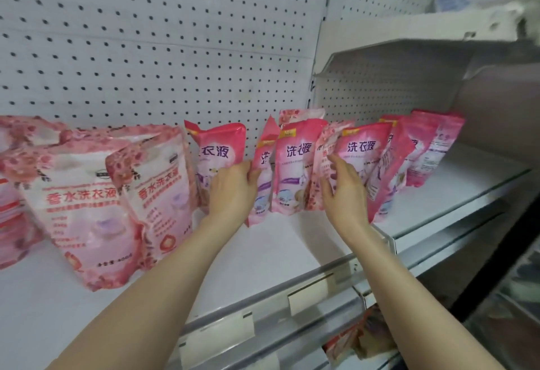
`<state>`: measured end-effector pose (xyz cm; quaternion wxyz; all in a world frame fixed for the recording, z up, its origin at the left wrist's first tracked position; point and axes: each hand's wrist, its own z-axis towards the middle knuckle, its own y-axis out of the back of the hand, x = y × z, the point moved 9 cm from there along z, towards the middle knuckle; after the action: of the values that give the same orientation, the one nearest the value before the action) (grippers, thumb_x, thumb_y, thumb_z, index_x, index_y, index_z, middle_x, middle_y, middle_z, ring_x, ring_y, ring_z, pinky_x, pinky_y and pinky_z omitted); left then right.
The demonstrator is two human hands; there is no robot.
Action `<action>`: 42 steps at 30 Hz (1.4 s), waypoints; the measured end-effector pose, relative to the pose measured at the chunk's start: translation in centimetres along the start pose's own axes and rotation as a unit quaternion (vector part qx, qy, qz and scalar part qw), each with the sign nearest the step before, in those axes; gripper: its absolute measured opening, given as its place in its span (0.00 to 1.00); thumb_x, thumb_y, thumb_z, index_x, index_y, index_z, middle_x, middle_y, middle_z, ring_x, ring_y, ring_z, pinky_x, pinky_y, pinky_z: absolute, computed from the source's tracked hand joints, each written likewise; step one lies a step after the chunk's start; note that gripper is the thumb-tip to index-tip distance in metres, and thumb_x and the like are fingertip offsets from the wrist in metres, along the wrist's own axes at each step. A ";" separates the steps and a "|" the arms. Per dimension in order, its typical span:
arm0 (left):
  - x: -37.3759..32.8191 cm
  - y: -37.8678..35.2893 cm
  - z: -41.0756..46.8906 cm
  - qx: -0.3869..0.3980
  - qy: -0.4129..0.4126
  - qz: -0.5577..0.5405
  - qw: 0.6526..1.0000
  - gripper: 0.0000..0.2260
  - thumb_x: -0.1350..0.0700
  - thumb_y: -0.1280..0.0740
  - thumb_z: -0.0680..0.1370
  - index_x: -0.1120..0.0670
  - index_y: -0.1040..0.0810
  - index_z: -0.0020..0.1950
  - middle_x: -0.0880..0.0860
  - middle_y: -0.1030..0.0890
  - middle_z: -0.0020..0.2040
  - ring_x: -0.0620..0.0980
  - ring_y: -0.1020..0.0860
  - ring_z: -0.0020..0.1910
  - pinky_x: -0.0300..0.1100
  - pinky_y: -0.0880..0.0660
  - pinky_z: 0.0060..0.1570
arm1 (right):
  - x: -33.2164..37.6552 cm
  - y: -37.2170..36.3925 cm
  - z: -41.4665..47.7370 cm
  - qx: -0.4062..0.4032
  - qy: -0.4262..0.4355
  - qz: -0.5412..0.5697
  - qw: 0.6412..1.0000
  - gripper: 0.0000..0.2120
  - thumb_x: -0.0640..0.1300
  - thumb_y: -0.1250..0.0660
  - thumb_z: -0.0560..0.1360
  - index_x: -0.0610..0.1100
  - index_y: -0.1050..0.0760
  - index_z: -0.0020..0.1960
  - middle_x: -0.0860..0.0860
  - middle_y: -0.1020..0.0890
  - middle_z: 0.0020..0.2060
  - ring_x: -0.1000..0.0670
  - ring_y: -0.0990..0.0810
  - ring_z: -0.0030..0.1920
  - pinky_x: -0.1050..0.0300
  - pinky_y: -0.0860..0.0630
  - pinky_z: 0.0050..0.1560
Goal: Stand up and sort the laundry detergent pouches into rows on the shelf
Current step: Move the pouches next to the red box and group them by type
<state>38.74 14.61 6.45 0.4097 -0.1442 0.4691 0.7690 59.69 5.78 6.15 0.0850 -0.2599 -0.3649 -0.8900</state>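
Several pink detergent pouches stand in a loose row on the white shelf [271, 255]. My left hand [230, 191] grips the edge of a narrow pink pouch [263, 159] turned side-on. My right hand [344, 188] has its fingers spread against a floral pale-pink pouch [323, 162], just in front of a bright pink pouch [362, 150]. Between my hands stands another bright pink pouch [295, 165]. Two large floral pouches [84, 209] stand at the left. More pouches [429, 147] lean at the right.
A white pegboard wall [163, 48] backs the shelf. An upper shelf [409, 62] overhangs at the right. Price-label holders [306, 293] line the front edge. Another pouch [359, 337] lies on the shelf below.
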 end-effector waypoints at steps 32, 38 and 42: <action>4.9 3.5 -12.1 -0.072 0.186 -0.174 0.964 0.30 0.52 0.21 0.67 0.51 0.31 0.64 0.46 0.20 0.56 0.43 0.20 0.54 0.36 0.23 0.50 | 3.0 -4.6 2.0 0.082 -0.004 0.337 0.938 0.48 0.62 0.25 0.67 0.50 0.46 0.77 0.50 0.36 0.75 0.52 0.36 0.73 0.51 0.38 0.72; 5.5 2.8 -11.5 -0.100 0.199 -0.167 0.960 0.28 0.52 0.21 0.67 0.50 0.31 0.62 0.47 0.19 0.53 0.46 0.20 0.51 0.43 0.21 0.48 | 0.3 -10.7 -0.8 0.240 -0.128 0.404 0.873 0.26 0.51 0.22 0.68 0.49 0.27 0.62 0.51 0.18 0.57 0.50 0.18 0.57 0.50 0.20 0.58; 5.6 3.2 -11.2 -0.112 0.187 -0.200 0.955 0.25 0.53 0.23 0.70 0.50 0.28 0.63 0.47 0.17 0.53 0.46 0.18 0.50 0.46 0.20 0.50 | 0.1 -11.3 -0.8 0.267 -0.143 0.442 0.844 0.20 0.51 0.22 0.67 0.51 0.23 0.57 0.52 0.16 0.54 0.55 0.16 0.50 0.58 0.19 0.51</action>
<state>31.03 7.23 -0.83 0.4408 -0.4214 0.4101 0.6782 55.42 13.41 -1.10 0.4821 -0.4852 -0.4434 -0.5793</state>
